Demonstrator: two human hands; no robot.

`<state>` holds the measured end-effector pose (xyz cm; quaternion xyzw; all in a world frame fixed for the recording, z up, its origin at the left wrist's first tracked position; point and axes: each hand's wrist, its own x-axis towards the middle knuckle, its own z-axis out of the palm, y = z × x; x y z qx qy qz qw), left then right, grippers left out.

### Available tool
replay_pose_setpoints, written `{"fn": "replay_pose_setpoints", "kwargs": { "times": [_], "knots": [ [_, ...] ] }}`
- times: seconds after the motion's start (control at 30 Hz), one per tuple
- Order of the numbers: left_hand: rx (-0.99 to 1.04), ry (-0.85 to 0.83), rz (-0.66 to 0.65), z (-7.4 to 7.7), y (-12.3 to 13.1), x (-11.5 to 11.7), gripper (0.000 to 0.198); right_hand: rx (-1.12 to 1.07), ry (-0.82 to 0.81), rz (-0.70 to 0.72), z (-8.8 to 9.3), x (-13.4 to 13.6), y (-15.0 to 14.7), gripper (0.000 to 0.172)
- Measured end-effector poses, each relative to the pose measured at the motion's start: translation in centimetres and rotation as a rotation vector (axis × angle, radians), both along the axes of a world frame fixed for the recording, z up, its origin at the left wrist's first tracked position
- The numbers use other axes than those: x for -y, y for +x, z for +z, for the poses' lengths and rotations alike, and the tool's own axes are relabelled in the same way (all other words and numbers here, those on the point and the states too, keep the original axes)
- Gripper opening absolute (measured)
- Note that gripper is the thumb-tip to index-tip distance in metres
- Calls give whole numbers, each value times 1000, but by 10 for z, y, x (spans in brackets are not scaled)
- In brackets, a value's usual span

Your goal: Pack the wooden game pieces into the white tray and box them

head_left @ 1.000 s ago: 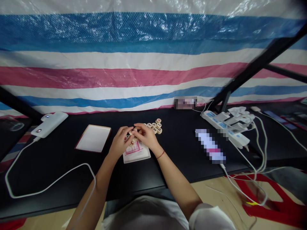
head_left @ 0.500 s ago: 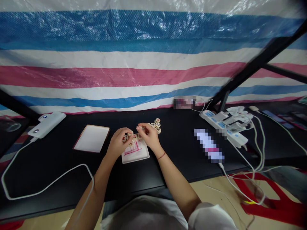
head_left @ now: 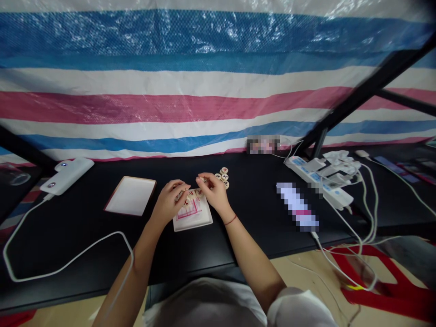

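Chess pieces [head_left: 191, 193] gathered at the far end of a shallow white box [head_left: 197, 221], a hand at either side

The left hand [head_left: 169, 200] curves over the pieces at the box's far left; the right hand [head_left: 213, 188] bends inward by its right rim, fingertips close together; I cannot tell whether either grips a piece. Loose pieces [head_left: 224, 176] cluster just past the right hand. The box's near edge is free, with open room towards the front edge of the counter [head_left: 245, 218] and rightward to a pixelated device [head_left: 296, 204]; a white-lined tray [head_left: 131, 195] lies left, apart. The black counter runs back to a striped sheet [head_left: 170, 109], with a power strip [head_left: 335, 193] at right. In the earliest frame the fingertips met above the box; now the hands are apart
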<state>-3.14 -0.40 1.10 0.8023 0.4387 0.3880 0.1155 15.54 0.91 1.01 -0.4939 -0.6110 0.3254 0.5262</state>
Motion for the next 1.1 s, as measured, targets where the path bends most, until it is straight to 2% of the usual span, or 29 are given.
{"fn": "replay_pose_setpoints", "kwargs": {
  "times": [0.23,0.73,0.97,1.1],
  "knots": [
    [13,-59,-8,-1,-2,2,31,-2,12,-14,2,-1,1,28],
    [4,-69,46,-2,-1,2,17,31,-8,-10,0,-1,0,28],
    [-5,-74,18,3,0,2,13,33,-13,0,-2,-1,0,29],
    [-17,-70,-10,3,0,1,18,42,-12,5,-3,-2,0,30]
  ]
}}
